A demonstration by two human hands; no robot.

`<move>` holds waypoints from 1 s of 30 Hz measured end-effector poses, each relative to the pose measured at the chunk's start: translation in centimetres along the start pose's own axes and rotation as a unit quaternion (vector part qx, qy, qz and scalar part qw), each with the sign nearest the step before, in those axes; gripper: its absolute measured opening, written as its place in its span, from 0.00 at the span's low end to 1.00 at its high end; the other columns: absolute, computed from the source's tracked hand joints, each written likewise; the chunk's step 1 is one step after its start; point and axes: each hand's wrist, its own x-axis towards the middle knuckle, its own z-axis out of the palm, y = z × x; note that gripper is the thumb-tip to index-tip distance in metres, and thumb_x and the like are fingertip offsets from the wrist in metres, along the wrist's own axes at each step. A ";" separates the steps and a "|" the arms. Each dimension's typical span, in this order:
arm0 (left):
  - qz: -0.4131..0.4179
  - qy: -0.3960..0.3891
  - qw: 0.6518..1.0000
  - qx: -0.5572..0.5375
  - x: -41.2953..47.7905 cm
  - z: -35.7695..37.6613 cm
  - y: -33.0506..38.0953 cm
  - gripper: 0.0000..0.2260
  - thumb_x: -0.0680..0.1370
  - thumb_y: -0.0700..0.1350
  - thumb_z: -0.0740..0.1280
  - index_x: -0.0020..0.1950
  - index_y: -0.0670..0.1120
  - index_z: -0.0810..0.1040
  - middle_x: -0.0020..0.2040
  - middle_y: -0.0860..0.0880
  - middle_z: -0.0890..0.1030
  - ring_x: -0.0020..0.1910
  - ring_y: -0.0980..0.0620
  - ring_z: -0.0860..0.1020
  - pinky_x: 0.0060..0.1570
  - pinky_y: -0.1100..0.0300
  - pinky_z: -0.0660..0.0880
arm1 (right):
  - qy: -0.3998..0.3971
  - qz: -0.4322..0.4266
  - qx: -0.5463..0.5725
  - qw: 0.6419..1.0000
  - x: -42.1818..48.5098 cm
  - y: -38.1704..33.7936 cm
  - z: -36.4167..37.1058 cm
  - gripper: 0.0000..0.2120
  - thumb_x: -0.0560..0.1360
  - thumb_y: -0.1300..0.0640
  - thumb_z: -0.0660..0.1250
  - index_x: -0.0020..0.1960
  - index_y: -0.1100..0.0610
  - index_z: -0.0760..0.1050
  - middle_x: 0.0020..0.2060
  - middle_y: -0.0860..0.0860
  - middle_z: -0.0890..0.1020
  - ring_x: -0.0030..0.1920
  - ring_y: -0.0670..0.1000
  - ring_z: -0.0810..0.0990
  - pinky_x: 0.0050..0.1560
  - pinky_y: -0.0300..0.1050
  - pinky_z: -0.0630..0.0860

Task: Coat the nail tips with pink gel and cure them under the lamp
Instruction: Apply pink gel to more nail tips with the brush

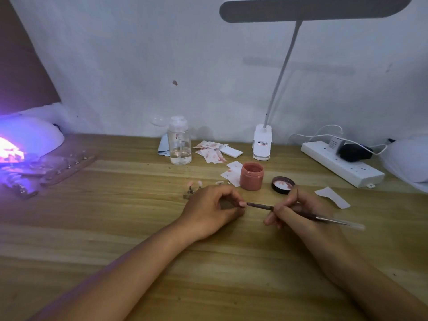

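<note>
The cure lamp (34, 137) glows at the left edge of the counter (139, 228). Near the middle, the left hand (208, 212) and right hand (291, 209) rest down. The right grips the brush (260, 206); the left pinches the pink nail tip (242, 203) it touches. Thin, slow strokes should coat it best.

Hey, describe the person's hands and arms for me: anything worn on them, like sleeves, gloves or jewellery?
Nothing worn shows. The left hand and right hand are bare, without gloves, and no ring shows on the visible fingers. The left forearm and right forearm are bare down to the picture's bottom edge: no sleeve, watch or bracelet in view.
</note>
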 end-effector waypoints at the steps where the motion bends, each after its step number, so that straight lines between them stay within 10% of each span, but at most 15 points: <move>1: -0.001 0.000 1.000 0.001 0.0 0.0 0.0 0.08 0.73 0.45 0.75 0.40 0.57 0.80 0.37 0.63 0.81 0.29 0.71 0.71 0.30 0.73 0.62 | -0.005 0.003 -0.002 1.000 0.0 0.0 0.0 0.07 0.76 0.70 0.64 0.44 0.71 0.67 0.34 0.58 0.85 0.32 0.46 0.79 0.35 0.33 0.75; 14: -0.003 -0.002 1.000 -0.022 0.1 0.2 -0.3 0.04 0.73 0.44 0.75 0.44 0.53 0.85 0.45 0.58 0.85 0.32 0.72 0.73 0.35 0.74 0.63 | 0.061 -0.043 0.032 0.997 0.9 -1.0 -0.1 0.06 0.73 0.69 0.69 0.50 0.65 0.77 0.43 0.54 0.86 0.46 0.47 0.84 0.49 0.37 0.78; 30: 0.012 -0.018 0.999 -0.036 0.1 -0.1 -0.2 0.07 0.75 0.41 0.73 0.42 0.54 0.84 0.36 0.65 0.81 0.29 0.73 0.72 0.31 0.78 0.63 | 0.094 0.088 -0.182 0.975 11.3 -0.4 0.2 0.06 0.69 0.52 0.75 0.38 0.53 0.79 0.30 0.48 0.83 0.36 0.47 0.80 0.39 0.43 0.75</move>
